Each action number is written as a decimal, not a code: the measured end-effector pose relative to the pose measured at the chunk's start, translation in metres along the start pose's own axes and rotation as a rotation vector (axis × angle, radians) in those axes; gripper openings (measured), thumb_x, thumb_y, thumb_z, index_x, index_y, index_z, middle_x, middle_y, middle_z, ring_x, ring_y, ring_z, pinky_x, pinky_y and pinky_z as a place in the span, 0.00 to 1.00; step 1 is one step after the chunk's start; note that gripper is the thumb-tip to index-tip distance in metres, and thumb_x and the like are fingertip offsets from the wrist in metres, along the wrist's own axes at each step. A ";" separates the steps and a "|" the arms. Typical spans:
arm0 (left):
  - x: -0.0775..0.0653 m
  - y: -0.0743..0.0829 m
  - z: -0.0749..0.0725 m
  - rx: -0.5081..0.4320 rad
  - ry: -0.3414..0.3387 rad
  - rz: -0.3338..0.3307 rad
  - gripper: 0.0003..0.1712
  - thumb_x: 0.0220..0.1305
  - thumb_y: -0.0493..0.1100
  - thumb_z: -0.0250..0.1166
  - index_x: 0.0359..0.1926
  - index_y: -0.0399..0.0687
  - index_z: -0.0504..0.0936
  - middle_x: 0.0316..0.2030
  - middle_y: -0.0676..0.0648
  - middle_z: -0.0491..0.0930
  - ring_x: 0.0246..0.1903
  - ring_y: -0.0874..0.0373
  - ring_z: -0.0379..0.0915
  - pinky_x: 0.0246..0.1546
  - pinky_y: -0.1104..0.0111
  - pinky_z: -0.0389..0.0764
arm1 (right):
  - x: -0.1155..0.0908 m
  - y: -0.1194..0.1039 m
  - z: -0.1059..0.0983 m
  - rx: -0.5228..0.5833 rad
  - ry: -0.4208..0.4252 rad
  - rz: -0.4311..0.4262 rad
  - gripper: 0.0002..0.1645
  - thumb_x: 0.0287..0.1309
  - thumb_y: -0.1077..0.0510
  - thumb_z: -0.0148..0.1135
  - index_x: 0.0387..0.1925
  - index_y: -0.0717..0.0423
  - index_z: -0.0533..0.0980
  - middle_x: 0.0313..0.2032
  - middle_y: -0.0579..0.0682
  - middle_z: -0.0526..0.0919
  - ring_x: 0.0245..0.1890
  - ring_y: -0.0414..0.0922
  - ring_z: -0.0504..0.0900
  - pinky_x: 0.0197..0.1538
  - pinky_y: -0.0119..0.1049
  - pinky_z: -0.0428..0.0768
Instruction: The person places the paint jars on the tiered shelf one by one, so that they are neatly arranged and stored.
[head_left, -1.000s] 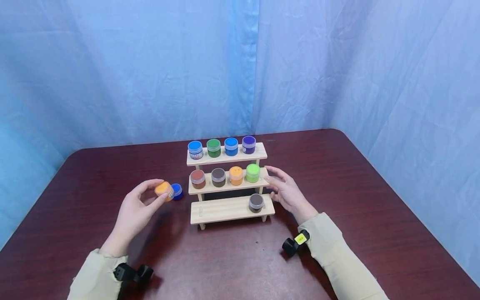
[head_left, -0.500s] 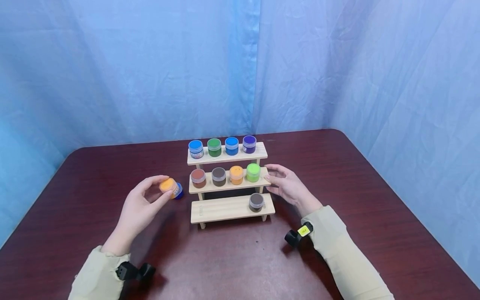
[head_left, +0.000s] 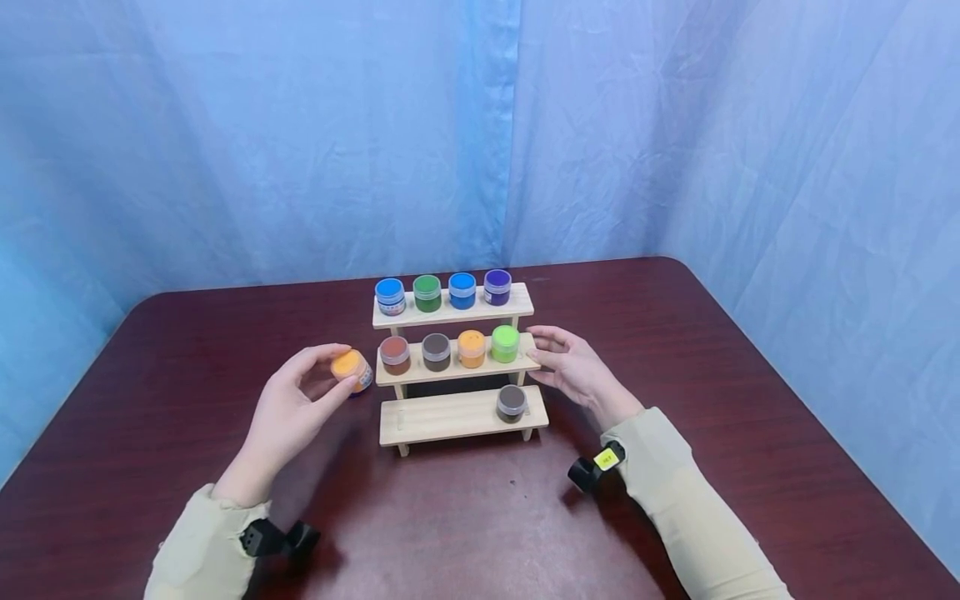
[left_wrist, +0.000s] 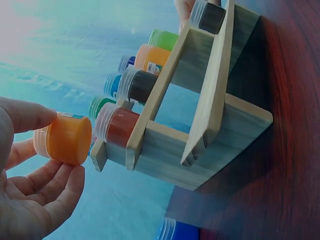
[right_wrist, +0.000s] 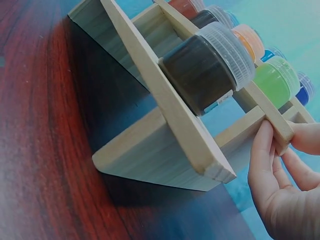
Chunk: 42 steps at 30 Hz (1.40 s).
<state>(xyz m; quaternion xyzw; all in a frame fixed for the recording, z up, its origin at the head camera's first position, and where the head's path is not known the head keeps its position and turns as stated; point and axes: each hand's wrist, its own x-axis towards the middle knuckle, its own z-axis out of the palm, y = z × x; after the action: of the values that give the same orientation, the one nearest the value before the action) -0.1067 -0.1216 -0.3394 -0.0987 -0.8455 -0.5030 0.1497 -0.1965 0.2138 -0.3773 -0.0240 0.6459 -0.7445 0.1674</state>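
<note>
My left hand pinches an orange paint jar between thumb and fingers, left of a three-tier wooden display stand. In the left wrist view the orange jar is held apart from the stand. A blue paint jar sits on the table beyond it, mostly covered by the orange one in the head view. My right hand holds the right end of the middle tier; the right wrist view shows thumb and fingers pinching the board's end.
The top tier bears several blue, green and purple jars. On the middle tier stand a red-brown jar, a dark jar, another orange jar and a light-green jar. A dark jar stands at the bottom tier's right end.
My left hand has carried the orange jar to the right, toward the stand, so it now covers most of the blue jar. My right hand stays at the middle tier's end.
</note>
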 end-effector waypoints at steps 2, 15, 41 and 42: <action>0.001 0.002 0.001 0.007 -0.004 -0.001 0.21 0.57 0.33 0.67 0.53 0.37 0.76 0.48 0.40 0.77 0.39 0.79 0.72 0.42 0.86 0.76 | 0.000 0.000 0.000 0.006 0.000 -0.001 0.31 0.65 0.71 0.47 0.67 0.69 0.53 0.41 0.44 0.74 0.36 0.35 0.79 0.39 0.29 0.79; 0.007 0.011 0.011 0.007 -0.020 0.033 0.21 0.57 0.33 0.67 0.53 0.38 0.77 0.48 0.42 0.77 0.40 0.74 0.72 0.44 0.85 0.76 | 0.000 0.002 0.002 0.053 -0.003 -0.007 0.30 0.65 0.72 0.46 0.67 0.69 0.53 0.39 0.42 0.75 0.34 0.35 0.79 0.37 0.29 0.78; 0.022 0.041 0.049 -0.099 -0.151 0.128 0.22 0.57 0.34 0.67 0.54 0.40 0.77 0.48 0.45 0.76 0.44 0.56 0.76 0.46 0.67 0.82 | -0.004 0.002 0.003 0.080 0.007 -0.008 0.31 0.65 0.71 0.46 0.68 0.68 0.52 0.38 0.41 0.76 0.34 0.35 0.79 0.37 0.28 0.78; 0.022 0.041 0.051 -0.104 -0.161 0.126 0.22 0.57 0.34 0.67 0.54 0.40 0.77 0.48 0.45 0.76 0.45 0.56 0.76 0.47 0.66 0.82 | -0.003 0.002 0.003 0.083 0.008 -0.007 0.31 0.65 0.71 0.46 0.68 0.68 0.52 0.38 0.41 0.76 0.34 0.35 0.79 0.37 0.28 0.78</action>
<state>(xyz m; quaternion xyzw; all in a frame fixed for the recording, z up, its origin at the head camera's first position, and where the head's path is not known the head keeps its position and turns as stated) -0.1221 -0.0565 -0.3205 -0.1996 -0.8197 -0.5261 0.1075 -0.1919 0.2114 -0.3781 -0.0165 0.6151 -0.7712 0.1630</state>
